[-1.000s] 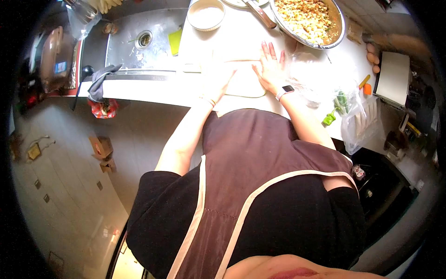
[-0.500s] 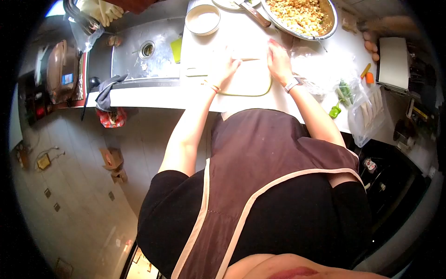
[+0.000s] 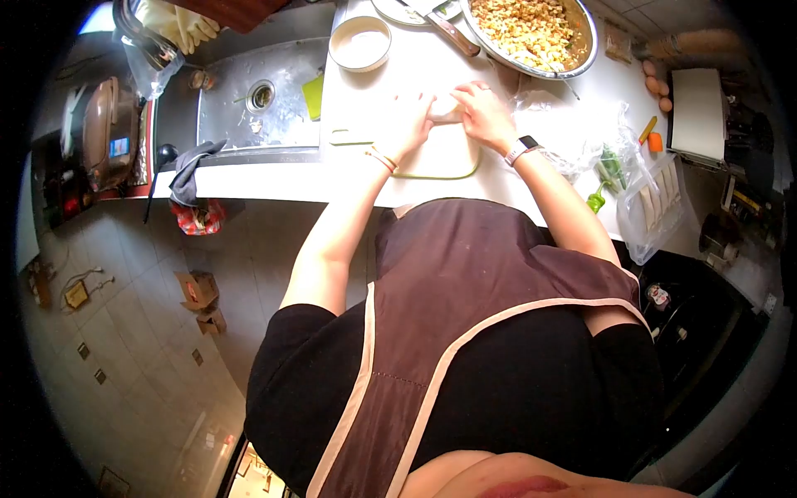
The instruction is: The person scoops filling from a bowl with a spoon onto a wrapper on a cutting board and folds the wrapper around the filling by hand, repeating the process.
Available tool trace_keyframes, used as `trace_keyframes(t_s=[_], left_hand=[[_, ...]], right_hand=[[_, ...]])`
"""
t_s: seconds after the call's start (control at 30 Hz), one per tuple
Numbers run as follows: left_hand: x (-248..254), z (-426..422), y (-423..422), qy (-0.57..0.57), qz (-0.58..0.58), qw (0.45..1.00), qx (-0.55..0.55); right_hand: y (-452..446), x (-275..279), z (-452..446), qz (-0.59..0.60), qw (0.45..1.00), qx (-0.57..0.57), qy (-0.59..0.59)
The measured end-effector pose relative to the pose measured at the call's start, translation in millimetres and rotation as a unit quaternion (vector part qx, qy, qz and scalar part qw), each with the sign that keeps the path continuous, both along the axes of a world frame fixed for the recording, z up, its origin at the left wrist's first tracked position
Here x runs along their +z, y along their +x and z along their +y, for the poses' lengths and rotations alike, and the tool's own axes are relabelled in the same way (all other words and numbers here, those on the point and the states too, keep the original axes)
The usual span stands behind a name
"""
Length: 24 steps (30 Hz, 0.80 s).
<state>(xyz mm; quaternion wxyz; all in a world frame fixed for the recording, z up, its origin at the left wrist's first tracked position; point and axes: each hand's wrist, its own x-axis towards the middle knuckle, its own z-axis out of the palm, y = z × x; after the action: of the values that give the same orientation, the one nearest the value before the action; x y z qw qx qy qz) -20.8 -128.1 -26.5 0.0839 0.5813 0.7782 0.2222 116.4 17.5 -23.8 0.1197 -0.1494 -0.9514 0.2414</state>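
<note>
Pale, dough-like piece [image 3: 447, 108] is on the cutting board [image 3: 440, 177], between the hands, toward the board's far part; glare eats its outline. My read: light, soft, gives under pressure, dents or stretches thin if pinched, maybe slightly tacky rather than slippery. Best hold is both ends at once, flat finger pads, support from below, no tugging at the middle. Left hand [image 3: 405, 126] is at its left end, fingers fairly straight and near each other; right hand [image 3: 488, 123] is at its right end, fingers bent inward and close together. Can't tell if either actually clamps the piece or just rests on it. Beyond the board, to the left: small bowl [image 3: 361, 68] with pale contents. Beyond it, to the right: metal bowl [image 3: 540, 75] of chopped mix, knife [image 3: 455, 35] beside that bowl. Writing: none legible. Well left of the board, brown appliance [image 3: 101, 137] has a lit blue panel [image 3: 119, 147], too small to read. Red-patterned bag [image 3: 198, 220], left and nearer: print unreadable. Carton [image 3: 198, 290] on the floor, same side: markings blurred. No brand identifiable.
</note>
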Motion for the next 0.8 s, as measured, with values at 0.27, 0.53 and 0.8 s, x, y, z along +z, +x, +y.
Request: trace_keyframes(t_s=[0.27, 0.53, 0.8], left_hand=[[-8.2, -15.8, 5.0, 0.037, -0.008, 0.999, -0.020], [-7.5, -9.7, 0.7, 0.047, -0.058, 0.995, -0.067], [-8.1, -23.8, -30.2, -0.027, -0.024, 0.998, -0.044]], right_hand=[[6.6, -5.9, -4.5, -0.022, 0.999, 0.024, -0.025], [13.0, 9.3, -24.1, -0.025, 0.996, -0.038, -0.080], [10.9, 8.6, -29.8, -0.004, 0.979, -0.100, -0.177]])
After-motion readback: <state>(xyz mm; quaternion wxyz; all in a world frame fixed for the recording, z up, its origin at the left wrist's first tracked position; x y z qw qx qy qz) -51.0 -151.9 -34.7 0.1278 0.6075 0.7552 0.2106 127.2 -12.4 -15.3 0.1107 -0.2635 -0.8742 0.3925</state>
